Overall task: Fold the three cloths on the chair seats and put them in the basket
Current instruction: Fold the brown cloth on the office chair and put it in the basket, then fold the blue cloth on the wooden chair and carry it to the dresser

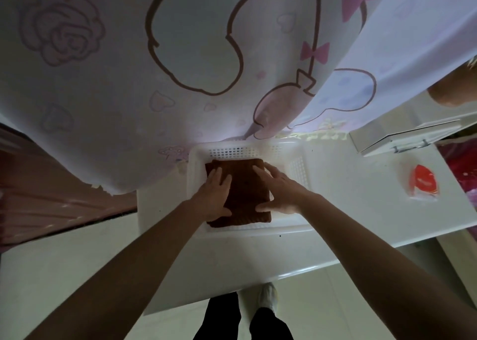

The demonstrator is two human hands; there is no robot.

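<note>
Printed curtain (129, 81) hung at left, thin and smooth. Left hand (215, 197) lay flat, grip released, palm pressing folded brown cloth (245, 192) directly beneath. Cloth: ribbed, near-square, lay inside white perforated plastic basket (245, 152) on desk (335, 223). Right hand (280, 191) likewise open, fingers splayed on cloth's right edge.

Both bare forearms reaching forward toward twelve o'clock, converging from seven and five o'clock. Left hand (215, 193) flat, palm down, fingers together and pointing to twelve, thumb out toward three. Right hand (277, 191) flat too, palm down, fingers splayed toward eleven, thumb stretched toward nine. Hands near, not touching.
</note>
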